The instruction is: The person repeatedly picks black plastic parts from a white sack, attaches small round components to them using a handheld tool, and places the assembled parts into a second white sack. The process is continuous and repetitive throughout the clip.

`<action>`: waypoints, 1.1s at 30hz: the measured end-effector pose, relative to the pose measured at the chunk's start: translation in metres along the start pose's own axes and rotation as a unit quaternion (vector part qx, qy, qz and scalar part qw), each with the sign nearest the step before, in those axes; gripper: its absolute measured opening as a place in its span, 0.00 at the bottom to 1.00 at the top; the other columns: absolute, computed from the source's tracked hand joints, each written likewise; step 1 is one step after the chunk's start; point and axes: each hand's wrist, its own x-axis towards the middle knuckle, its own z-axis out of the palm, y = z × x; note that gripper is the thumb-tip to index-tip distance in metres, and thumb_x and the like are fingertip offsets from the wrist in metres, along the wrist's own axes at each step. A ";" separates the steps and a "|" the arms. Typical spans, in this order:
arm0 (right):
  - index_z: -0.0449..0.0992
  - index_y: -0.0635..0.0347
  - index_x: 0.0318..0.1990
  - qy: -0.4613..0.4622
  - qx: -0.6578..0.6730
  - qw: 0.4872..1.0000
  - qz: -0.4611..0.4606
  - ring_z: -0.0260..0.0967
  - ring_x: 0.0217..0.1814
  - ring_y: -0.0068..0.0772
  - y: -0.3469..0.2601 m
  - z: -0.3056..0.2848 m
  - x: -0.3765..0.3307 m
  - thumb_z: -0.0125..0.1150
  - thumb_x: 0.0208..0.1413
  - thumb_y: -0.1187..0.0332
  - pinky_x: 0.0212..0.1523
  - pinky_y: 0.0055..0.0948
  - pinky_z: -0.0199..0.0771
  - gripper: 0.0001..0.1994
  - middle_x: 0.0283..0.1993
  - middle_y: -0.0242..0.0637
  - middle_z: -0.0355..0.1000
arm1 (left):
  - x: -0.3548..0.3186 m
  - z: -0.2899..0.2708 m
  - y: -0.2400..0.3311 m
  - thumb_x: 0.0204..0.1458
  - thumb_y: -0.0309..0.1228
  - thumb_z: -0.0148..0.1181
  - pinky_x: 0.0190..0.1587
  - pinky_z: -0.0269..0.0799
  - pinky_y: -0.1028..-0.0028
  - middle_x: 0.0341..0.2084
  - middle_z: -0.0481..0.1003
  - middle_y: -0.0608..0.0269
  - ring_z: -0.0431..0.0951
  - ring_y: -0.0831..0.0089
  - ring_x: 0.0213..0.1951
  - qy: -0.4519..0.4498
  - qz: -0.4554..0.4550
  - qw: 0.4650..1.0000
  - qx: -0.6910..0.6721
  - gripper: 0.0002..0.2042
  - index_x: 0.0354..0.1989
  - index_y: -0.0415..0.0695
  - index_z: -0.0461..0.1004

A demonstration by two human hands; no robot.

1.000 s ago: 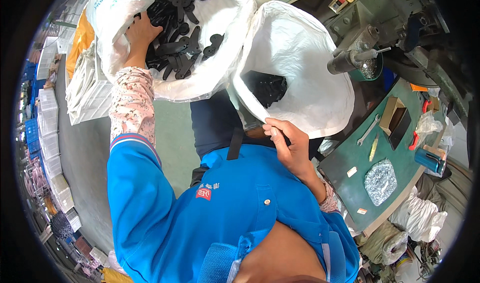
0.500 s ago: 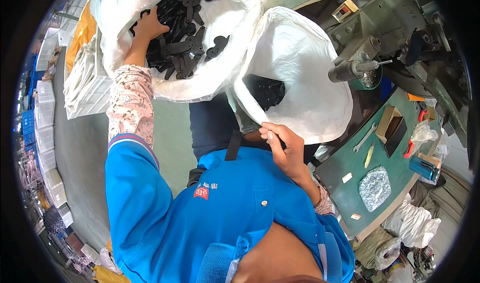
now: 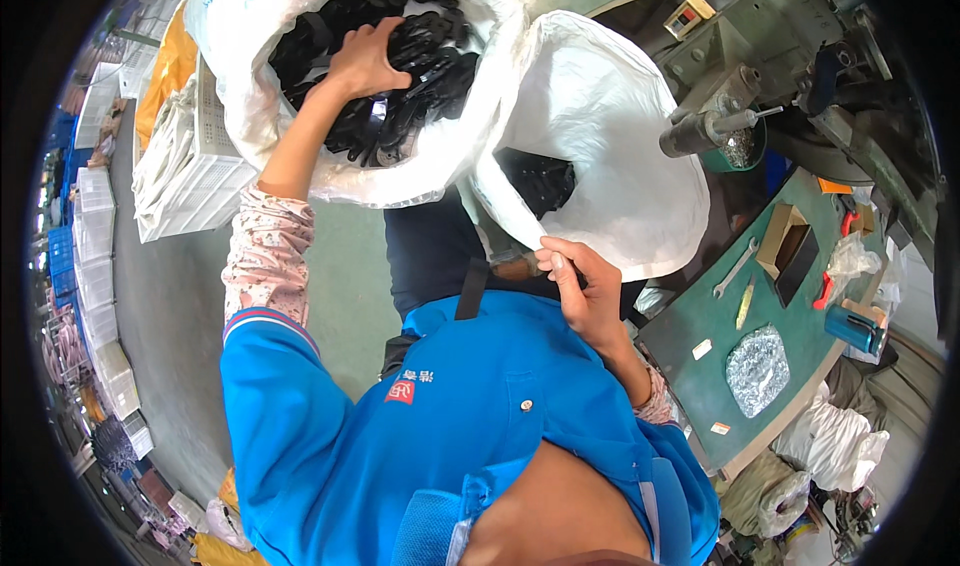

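The left bag [image 3: 247, 96] surrounds the left hand [image 3: 366, 64], whose thumb and fingers are spread over black parts [image 3: 432, 91] beneath and around it. To its right, the right hand [image 3: 592, 291] pinches the right bag [image 3: 620, 146] by its rim; more parts [image 3: 541, 181] lie inside, just beyond that pinch.

It was a workshop or factory floor: a heavy grey machine [image 3: 775, 41] stood beside a green tabletop [image 3: 690, 396] bearing a wrench [image 3: 737, 266], white sacks [image 3: 620, 146] held many alike black parts [image 3: 435, 71], and stacked plastic crates [image 3: 95, 211] lined the grey floor [image 3: 165, 336].
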 end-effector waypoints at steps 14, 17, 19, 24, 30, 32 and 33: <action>0.76 0.66 0.46 0.030 -0.019 0.999 -0.011 0.76 0.36 0.27 0.000 0.007 -0.013 0.54 0.58 0.77 0.35 0.21 0.74 0.10 0.35 0.41 0.77 | 0.039 0.013 0.017 0.32 0.48 0.67 0.58 0.66 0.58 0.56 0.66 0.45 0.68 0.49 0.56 -0.093 -0.026 0.995 -0.015 0.47 0.66 0.61 0.54; 0.76 0.66 0.45 0.041 -0.028 0.999 -0.012 0.77 0.36 0.27 0.001 0.007 -0.016 0.54 0.58 0.78 0.34 0.22 0.74 0.10 0.34 0.41 0.77 | 0.012 0.005 0.048 0.33 0.49 0.65 0.57 0.67 0.60 0.54 0.68 0.46 0.70 0.51 0.56 -0.039 -0.037 0.995 0.082 0.45 0.66 0.61 0.54; 0.76 0.66 0.45 0.032 -0.030 0.999 -0.022 0.77 0.36 0.27 0.001 0.008 -0.017 0.55 0.57 0.78 0.34 0.22 0.74 0.10 0.34 0.41 0.77 | 0.020 0.005 0.033 0.34 0.51 0.64 0.57 0.67 0.61 0.53 0.69 0.47 0.71 0.53 0.55 -0.072 -0.042 0.996 0.000 0.45 0.66 0.60 0.54; 0.76 0.66 0.45 0.039 -0.050 0.998 -0.029 0.77 0.36 0.28 -0.004 0.006 -0.018 0.55 0.57 0.78 0.34 0.22 0.74 0.10 0.34 0.41 0.77 | 0.038 0.009 0.016 0.34 0.62 0.63 0.60 0.64 0.62 0.58 0.67 0.51 0.67 0.55 0.59 -0.046 -0.078 0.992 -0.082 0.50 0.67 0.51 0.53; 0.76 0.66 0.45 0.046 -0.044 0.998 -0.023 0.77 0.35 0.28 -0.001 0.007 -0.024 0.55 0.57 0.78 0.34 0.22 0.74 0.10 0.35 0.42 0.77 | 0.039 0.020 -0.002 0.34 0.63 0.65 0.64 0.57 0.62 0.62 0.61 0.46 0.61 0.54 0.63 -0.054 -0.076 0.973 -0.213 0.54 0.68 0.46 0.51; 0.76 0.66 0.45 0.039 -0.039 0.998 -0.012 0.77 0.35 0.28 -0.001 0.008 -0.025 0.55 0.57 0.78 0.34 0.21 0.74 0.10 0.35 0.43 0.77 | 0.043 0.021 -0.009 0.33 0.61 0.68 0.64 0.55 0.61 0.64 0.57 0.44 0.58 0.55 0.65 -0.061 -0.049 0.964 -0.252 0.54 0.68 0.45 0.51; 0.76 0.66 0.45 0.039 -0.043 0.998 -0.014 0.77 0.35 0.28 -0.001 0.009 -0.025 0.55 0.57 0.78 0.35 0.21 0.74 0.10 0.35 0.43 0.77 | 0.043 0.020 -0.011 0.33 0.60 0.68 0.64 0.55 0.61 0.64 0.57 0.45 0.57 0.55 0.66 -0.078 -0.041 0.964 -0.252 0.54 0.68 0.45 0.51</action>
